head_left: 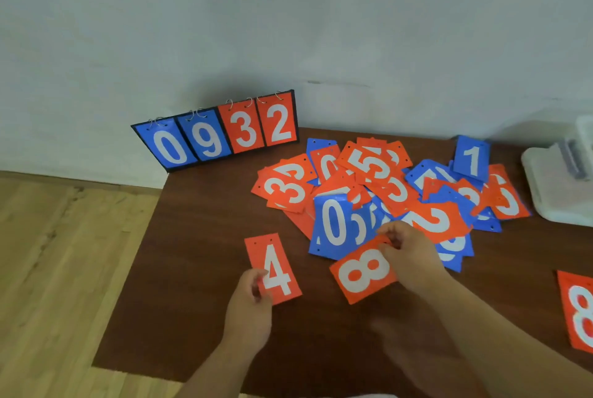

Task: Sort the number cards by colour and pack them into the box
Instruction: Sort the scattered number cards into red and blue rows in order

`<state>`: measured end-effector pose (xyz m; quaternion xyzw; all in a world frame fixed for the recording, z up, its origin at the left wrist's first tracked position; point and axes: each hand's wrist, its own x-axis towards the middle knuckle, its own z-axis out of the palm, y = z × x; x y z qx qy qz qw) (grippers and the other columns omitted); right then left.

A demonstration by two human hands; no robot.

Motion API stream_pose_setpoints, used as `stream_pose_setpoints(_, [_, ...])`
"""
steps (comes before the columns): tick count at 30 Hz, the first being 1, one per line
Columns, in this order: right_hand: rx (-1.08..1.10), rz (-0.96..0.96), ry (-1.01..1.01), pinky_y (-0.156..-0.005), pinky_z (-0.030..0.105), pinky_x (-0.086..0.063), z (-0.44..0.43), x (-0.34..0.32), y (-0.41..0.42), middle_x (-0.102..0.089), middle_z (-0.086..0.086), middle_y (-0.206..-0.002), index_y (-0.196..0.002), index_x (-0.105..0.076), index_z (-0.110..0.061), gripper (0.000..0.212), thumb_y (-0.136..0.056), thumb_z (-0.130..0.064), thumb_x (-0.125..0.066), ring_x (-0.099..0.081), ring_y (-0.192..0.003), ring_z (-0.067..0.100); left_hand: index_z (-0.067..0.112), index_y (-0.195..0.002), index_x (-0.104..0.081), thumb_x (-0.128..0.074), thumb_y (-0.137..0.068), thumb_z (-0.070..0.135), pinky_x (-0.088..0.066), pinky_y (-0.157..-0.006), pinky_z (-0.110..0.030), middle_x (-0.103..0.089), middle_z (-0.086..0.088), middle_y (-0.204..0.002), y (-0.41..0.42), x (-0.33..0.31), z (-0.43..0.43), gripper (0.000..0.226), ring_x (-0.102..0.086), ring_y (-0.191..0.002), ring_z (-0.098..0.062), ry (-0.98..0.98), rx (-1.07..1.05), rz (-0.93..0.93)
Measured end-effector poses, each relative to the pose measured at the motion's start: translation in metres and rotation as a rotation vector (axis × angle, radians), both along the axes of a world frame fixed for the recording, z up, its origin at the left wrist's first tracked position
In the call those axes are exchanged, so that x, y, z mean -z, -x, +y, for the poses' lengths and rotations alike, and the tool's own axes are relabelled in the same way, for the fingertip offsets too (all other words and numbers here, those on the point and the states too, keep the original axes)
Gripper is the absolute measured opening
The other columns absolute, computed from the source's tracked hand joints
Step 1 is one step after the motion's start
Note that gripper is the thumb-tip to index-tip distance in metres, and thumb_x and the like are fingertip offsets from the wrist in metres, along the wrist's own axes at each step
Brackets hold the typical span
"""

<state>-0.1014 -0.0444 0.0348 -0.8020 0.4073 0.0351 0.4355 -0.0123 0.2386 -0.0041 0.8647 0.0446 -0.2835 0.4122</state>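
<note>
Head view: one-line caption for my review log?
Left hand holds red 4 card, right hand grips red 8 card beside mixed red-and-blue pile.

A dark brown wooden bench (199,269) stands against a pale wall (288,12). At its back left corner a flip scoreboard reading 0932 (221,133) stands upright. To its right, mid-bench, lies a heaped pile of red and blue number cards (394,195). A clear plastic box (558,186) sits at the far right. A red card marked 4 (272,267) lies nearer, left of a red card marked 8 (364,272).
</note>
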Motion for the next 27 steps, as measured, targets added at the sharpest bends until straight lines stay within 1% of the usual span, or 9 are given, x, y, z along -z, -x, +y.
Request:
stream_pose_setpoints(4, [-0.108,0.009,-0.104,-0.067,0.02,-0.057,0.011,-0.01,-0.008,-0.064,-0.012,-0.108,-0.11,-0.062,-0.039,0.024,-0.098,-0.018,-0.06,-0.066,-0.097,0.011,0.035,-0.111,-0.066,-0.054,-0.097,0.003,-0.047,-0.089,-0.021,-0.06,0.012,-0.115,-0.001,-0.015,-0.004,0.037,-0.059,-0.099,-0.002,0.051,0.056,-0.051])
stream_pose_setpoints(7, [-0.201,0.022,-0.148,-0.063,0.014,-0.055,0.015,-0.023,-0.008,-0.061,-0.019,-0.105,-0.105,-0.06,-0.046,0.027,-0.099,-0.019,-0.061,-0.066,-0.091,0.005,0.034,-0.118,-0.065,-0.056,-0.099,0.011,-0.046,-0.086,-0.016,-0.059,0.013,-0.118,0.0,-0.024,-0.024,0.031,-0.057,-0.098,0.002,0.099,0.116,-0.094])
stream_pose_setpoints(10, [-0.201,-0.021,-0.158,-0.062,0.014,-0.055,0.011,-0.037,-0.001,-0.066,-0.019,-0.104,-0.106,-0.065,-0.04,0.024,-0.098,-0.018,-0.061,-0.068,-0.088,0.004,0.034,-0.12,-0.064,-0.062,-0.099,0.026,-0.047,-0.079,-0.011,-0.058,0.017,-0.114,0.005,-0.032,-0.051,0.022,-0.057,-0.095,0.004,0.16,0.183,-0.06])
stream_pose_setpoints(12, [-0.152,-0.077,-0.177,-0.066,0.017,-0.057,0.003,-0.043,0.007,-0.07,-0.014,-0.102,-0.105,-0.067,-0.035,0.023,-0.097,-0.014,-0.061,-0.071,-0.088,0.006,0.036,-0.115,-0.064,-0.071,-0.093,0.033,-0.056,-0.086,-0.023,-0.063,0.016,-0.115,0.014,-0.037,-0.071,0.023,-0.063,-0.101,-0.004,0.241,0.221,0.033])
stream_pose_setpoints(14, [-0.105,-0.121,-0.165,-0.069,0.018,-0.057,-0.007,-0.046,0.018,-0.071,-0.012,-0.1,-0.103,-0.067,-0.034,0.026,-0.096,-0.01,-0.061,-0.071,-0.09,0.008,0.04,-0.107,-0.066,-0.078,-0.087,0.03,-0.06,-0.089,-0.035,-0.066,0.014,-0.116,0.025,-0.04,-0.091,0.026,-0.066,-0.106,-0.011,0.31,0.278,0.084])
stream_pose_setpoints(19, [0.233,-0.173,-0.023,-0.071,0.022,-0.051,-0.033,-0.042,0.059,-0.059,-0.016,-0.107,-0.105,-0.061,-0.034,0.023,-0.088,-0.026,-0.074,-0.062,-0.095,0.007,0.038,-0.104,-0.065,-0.078,-0.087,0.015,-0.06,-0.09,-0.036,-0.063,0.017,-0.117,0.053,-0.047,-0.139,0.032,-0.063,-0.109,-0.009,0.352,0.303,0.021])
stream_pose_setpoints(23, [0.4,-0.198,-0.023,-0.058,0.015,-0.044,-0.048,-0.039,0.109,-0.066,-0.004,-0.091,-0.085,-0.058,-0.025,0.022,-0.08,-0.021,-0.079,-0.062,-0.072,0.007,0.042,-0.103,-0.064,-0.079,-0.086,0.018,-0.059,-0.092,-0.037,-0.064,0.016,-0.118,0.075,-0.046,-0.176,0.033,-0.064,-0.109,-0.008,0.348,0.25,-0.039])
stream_pose_setpoints(25, [0.419,-0.196,-0.209,-0.064,0.022,-0.052,-0.053,-0.03,0.134,-0.072,0.002,-0.085,-0.086,-0.061,-0.019,0.018,-0.081,-0.017,-0.077,-0.065,-0.068,0.012,0.041,-0.099,-0.064,-0.079,-0.084,0.014,-0.058,-0.093,-0.036,-0.065,0.017,-0.114,0.092,-0.045,-0.197,0.034,-0.065,-0.106,-0.006,0.356,0.251,-0.068])
stream_pose_setpoints(27, [0.45,-0.224,-0.386,-0.072,0.041,-0.056,-0.061,-0.021,0.158,-0.072,0.015,-0.091,-0.093,-0.062,-0.013,0.016,-0.083,-0.008,-0.074,-0.067,-0.073,0.021,0.038,-0.097,-0.066,-0.08,-0.082,0.01,-0.057,-0.09,-0.032,-0.067,0.016,-0.11,0.114,-0.045,-0.22,0.034,-0.066,-0.101,-0.006,0.366,0.257,-0.072])
